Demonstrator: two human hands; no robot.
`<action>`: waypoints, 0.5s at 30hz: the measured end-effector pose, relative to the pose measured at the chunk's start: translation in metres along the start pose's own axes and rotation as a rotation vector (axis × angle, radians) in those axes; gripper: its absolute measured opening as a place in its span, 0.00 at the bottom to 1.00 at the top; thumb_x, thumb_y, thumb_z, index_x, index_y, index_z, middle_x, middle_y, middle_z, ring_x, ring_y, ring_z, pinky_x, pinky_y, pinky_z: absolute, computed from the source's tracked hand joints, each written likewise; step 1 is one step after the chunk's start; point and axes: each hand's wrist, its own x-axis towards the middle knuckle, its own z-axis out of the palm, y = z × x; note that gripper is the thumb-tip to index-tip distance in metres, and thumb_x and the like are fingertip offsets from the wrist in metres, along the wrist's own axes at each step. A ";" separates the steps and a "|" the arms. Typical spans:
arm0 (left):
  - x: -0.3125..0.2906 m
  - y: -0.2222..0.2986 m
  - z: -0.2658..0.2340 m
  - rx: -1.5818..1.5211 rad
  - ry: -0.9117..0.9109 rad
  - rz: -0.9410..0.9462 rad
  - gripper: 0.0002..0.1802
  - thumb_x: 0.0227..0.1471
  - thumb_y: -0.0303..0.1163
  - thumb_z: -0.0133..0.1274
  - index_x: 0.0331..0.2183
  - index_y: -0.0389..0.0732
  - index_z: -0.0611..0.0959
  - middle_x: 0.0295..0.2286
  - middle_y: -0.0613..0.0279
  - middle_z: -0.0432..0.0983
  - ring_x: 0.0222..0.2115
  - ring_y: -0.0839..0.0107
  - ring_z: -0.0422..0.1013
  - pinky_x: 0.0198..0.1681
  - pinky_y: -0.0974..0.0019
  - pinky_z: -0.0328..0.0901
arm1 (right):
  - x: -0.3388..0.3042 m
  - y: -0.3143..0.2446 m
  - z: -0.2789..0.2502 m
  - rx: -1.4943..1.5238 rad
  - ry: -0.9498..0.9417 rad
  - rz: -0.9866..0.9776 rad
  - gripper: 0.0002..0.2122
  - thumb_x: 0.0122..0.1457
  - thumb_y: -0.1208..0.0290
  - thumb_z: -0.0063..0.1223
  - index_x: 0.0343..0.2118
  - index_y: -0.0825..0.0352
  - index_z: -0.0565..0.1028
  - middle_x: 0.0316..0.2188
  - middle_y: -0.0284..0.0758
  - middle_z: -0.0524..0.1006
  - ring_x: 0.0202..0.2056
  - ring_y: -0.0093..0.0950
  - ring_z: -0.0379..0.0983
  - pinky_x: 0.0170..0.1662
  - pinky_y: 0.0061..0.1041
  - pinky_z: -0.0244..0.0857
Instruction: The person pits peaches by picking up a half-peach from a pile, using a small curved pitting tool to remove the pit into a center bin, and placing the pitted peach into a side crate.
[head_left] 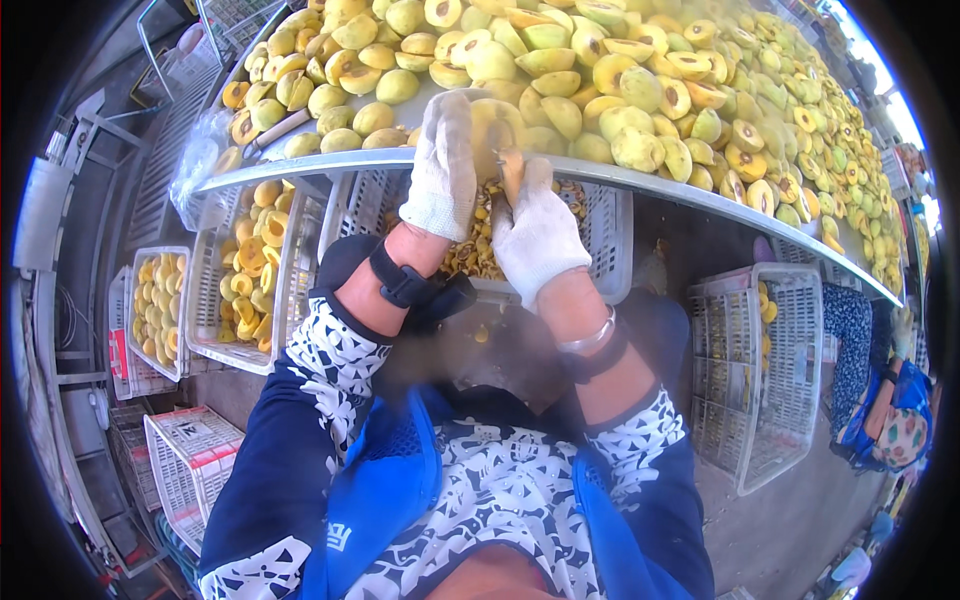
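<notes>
Both my hands wear white gloves and meet at the near edge of a metal table [345,160] heaped with halved yellow peaches [640,90]. My left hand [440,165] is closed around the side of a yellow peach piece [492,122], which looks blurred. In my right hand [540,235] is a short tool with a tan, wood-like handle [512,175]. Its tip reaches the peach, and its shape is not clear. Below my hands, a white crate [608,240] contains small brown and yellow pieces, possibly pits.
Left of my arms stand a white crate [292,300] of hollowed peach halves and another crate [184,300] of peaches. A red-and-white crate [195,445] sits lower left. At right are a tall white crate [715,365] and another person [880,405]. A second wooden handle [285,127] lies on the table.
</notes>
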 end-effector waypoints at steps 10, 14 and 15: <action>-0.007 0.014 0.009 0.193 0.070 0.167 0.20 0.63 0.44 0.35 0.40 0.38 0.72 0.34 0.59 0.71 0.35 0.72 0.66 0.42 0.67 0.63 | 0.001 0.002 0.002 -0.048 -0.114 -0.008 0.24 0.54 0.68 0.47 0.49 0.80 0.60 0.32 0.55 0.75 0.36 0.49 0.74 0.40 0.41 0.68; -0.010 0.008 0.012 0.179 0.092 0.140 0.19 0.63 0.45 0.37 0.41 0.38 0.71 0.34 0.60 0.70 0.34 0.73 0.66 0.39 0.68 0.64 | 0.004 0.003 0.003 -0.022 -0.168 -0.001 0.24 0.54 0.69 0.47 0.50 0.81 0.59 0.33 0.58 0.75 0.38 0.49 0.73 0.41 0.40 0.68; -0.010 0.010 0.014 0.190 0.112 0.184 0.17 0.62 0.42 0.39 0.41 0.37 0.71 0.31 0.60 0.70 0.31 0.74 0.66 0.35 0.69 0.64 | 0.005 0.000 -0.003 0.023 -0.216 0.023 0.24 0.53 0.70 0.46 0.50 0.81 0.58 0.34 0.59 0.74 0.38 0.50 0.73 0.41 0.40 0.68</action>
